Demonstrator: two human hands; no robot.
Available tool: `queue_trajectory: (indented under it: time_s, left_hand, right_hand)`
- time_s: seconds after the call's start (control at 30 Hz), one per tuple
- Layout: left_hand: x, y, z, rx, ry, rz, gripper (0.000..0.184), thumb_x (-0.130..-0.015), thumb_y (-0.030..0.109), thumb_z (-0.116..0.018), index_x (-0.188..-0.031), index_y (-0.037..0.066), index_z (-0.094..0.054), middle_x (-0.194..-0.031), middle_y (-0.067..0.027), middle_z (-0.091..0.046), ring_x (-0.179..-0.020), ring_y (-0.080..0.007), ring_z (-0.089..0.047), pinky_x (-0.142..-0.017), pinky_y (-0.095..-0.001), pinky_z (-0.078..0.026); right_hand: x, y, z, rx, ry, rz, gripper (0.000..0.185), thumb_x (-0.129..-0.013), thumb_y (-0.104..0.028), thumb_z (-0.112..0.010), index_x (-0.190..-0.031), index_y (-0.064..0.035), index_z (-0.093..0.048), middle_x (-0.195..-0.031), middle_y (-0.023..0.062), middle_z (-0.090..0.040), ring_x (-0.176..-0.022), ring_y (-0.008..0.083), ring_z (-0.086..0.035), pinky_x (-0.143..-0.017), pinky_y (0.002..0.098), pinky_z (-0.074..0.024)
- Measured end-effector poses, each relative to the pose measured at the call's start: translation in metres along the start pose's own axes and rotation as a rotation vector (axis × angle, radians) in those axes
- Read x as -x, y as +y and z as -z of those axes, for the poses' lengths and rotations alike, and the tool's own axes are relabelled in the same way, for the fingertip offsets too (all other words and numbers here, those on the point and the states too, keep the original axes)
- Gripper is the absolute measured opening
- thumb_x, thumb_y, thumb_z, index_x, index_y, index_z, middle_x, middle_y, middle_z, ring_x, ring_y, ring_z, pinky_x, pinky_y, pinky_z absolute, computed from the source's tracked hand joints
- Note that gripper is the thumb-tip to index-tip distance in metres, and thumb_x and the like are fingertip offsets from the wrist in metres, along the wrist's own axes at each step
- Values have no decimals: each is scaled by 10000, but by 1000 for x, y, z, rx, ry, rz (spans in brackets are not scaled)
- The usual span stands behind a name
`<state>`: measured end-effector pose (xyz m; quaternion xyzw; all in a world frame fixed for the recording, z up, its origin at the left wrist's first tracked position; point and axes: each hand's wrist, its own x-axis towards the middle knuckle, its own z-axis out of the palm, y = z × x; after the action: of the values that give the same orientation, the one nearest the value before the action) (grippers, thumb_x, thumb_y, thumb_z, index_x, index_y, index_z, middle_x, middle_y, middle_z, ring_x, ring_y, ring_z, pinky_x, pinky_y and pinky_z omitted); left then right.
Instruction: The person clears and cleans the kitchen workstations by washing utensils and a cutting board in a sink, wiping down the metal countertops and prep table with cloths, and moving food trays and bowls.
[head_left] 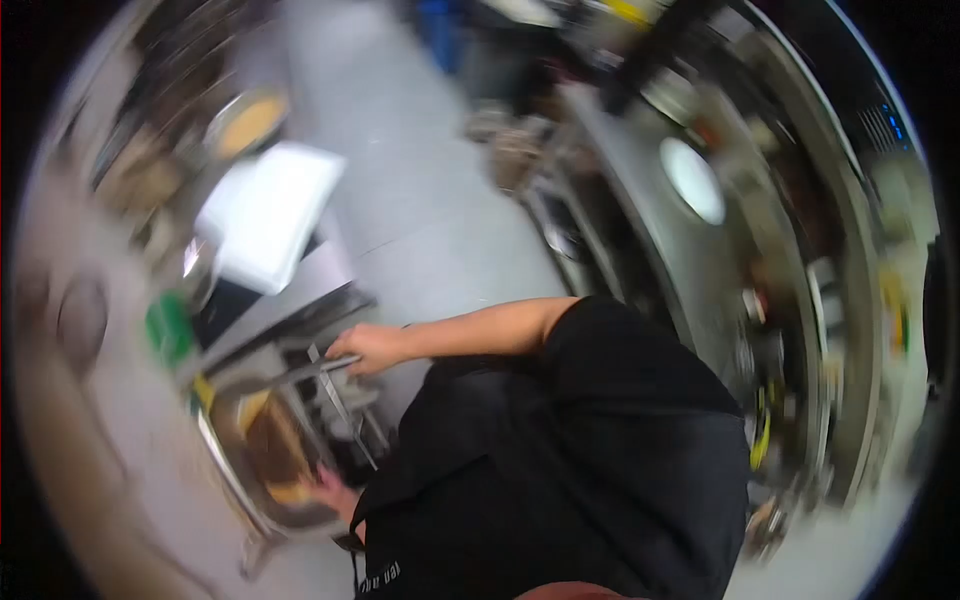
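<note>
My right hand point(368, 348) is closed on the metal edge point(335, 362) of what looks like an open drawer or rack front. Lower down, my left hand point(332, 492) is at the near side of a metal pan point(222, 450), its fingers smeared by motion, so its grip is unclear. Brown and yellow contents point(272, 447) lie in the pan. Between my hands, metal bars point(340, 405) run over a dark compartment. The frame is blurred.
White sheets or trays point(275, 215) and a bowl with yellow contents point(250, 123) stand at upper left, with a green object point(170, 328) below. Grey floor point(400, 150) runs up the middle. At right, a steel counter point(640, 180) carries a white plate point(692, 181).
</note>
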<state>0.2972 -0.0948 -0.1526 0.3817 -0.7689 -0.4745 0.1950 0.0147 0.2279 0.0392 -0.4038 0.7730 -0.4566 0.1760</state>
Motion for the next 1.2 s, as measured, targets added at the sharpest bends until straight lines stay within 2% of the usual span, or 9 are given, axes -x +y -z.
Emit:
queue_trajectory:
  time_s: [0.07, 0.13, 0.37, 0.63, 0.83, 0.9, 0.93, 1.03, 1.2]
  left_hand:
    - [-23, -31, 24, -460, -108, -357, 528, -852, 157, -600, -1267, -90, -389, -1213, -240, -490, -1088, -323, -519, -924, -414, -439]
    - [-32, -40, 47, -855, -252, -314, 541, -856, 211, -592, -1265, -88, -398, -1199, -265, -501, -1095, -346, -518, -932, -438, -427]
    - [-23, 36, -58, -996, -99, -284, 509, -859, 256, -566, -1237, -61, -440, -1204, -251, -496, -1107, -362, -496, -936, -464, -401]
    - [5, 110, -133, -1064, -27, -268, 484, -863, 307, -537, -1207, -30, -488, -1209, -236, -490, -1121, -379, -470, -941, -493, -373]
    - [10, 142, -177, -1157, 123, -418, 475, -865, 346, -515, -1183, -7, -524, -1213, -224, -486, -1131, -392, -451, -944, -516, -351]
    - [28, 144, -207, -1190, 255, -651, 474, -866, 359, -507, -1176, 1, -536, -1214, -220, -485, -1134, -397, -445, -945, -523, -344]
    - [88, 262, -234, -989, 14, -474, 567, -846, 342, -557, -1313, 52, -415, -1313, -202, -406, -1220, -408, -361, -1009, -540, -274]
    - [127, 321, -308, -631, 4, -787, 620, -708, 161, -637, -1291, 98, -436, -1389, -189, -309, -1301, -393, -253, -1039, -550, -199]
    - [133, 348, -321, -366, 19, -530, 581, -703, 145, -674, -1241, 78, -465, -1350, -193, -329, -1264, -410, -291, -1011, -530, -272]
  right_hand:
    - [66, -4, 13, 36, 114, -153, 418, -745, -229, -664, -1122, -68, -582, -1014, 175, -610, -961, 349, -566, -830, 411, -465]
    - [145, -1, 16, 148, 399, -314, 385, -786, -244, -650, -1126, -79, -576, -1041, 151, -599, -958, 328, -574, -814, 400, -474]
    - [412, 19, 24, 575, 1289, -899, 297, -793, -149, -618, -1077, -73, -577, -985, 129, -573, -917, 322, -548, -778, 405, -468]
    - [631, 60, 112, 742, 1295, -1740, 335, -812, -159, -575, -1105, -1, -541, -971, 194, -550, -951, 369, -521, -842, 446, -435]
    - [671, 111, 190, 966, 1077, -1943, 253, -788, -164, -539, -957, -8, -646, -1000, 175, -576, -963, 333, -532, -866, 448, -419]
    - [653, 131, 223, 1112, 1014, -1688, 229, -740, -152, -570, -885, 4, -654, -892, 204, -591, -896, 357, -556, -814, 454, -436]
    - [662, 184, 227, 1085, 1231, -1485, 281, -742, -190, -592, -924, 18, -640, -820, 208, -598, -847, 358, -570, -792, 471, -435]
    - [541, 180, 277, 1194, 834, -1200, 266, -806, -213, -605, -1046, -103, -636, -1199, 157, -514, -1118, 332, -462, -930, 499, -341]
    - [384, 215, 304, 750, 676, -685, 186, -788, -116, -594, -948, -50, -662, -1005, 179, -605, -973, 345, -541, -870, 429, -408]
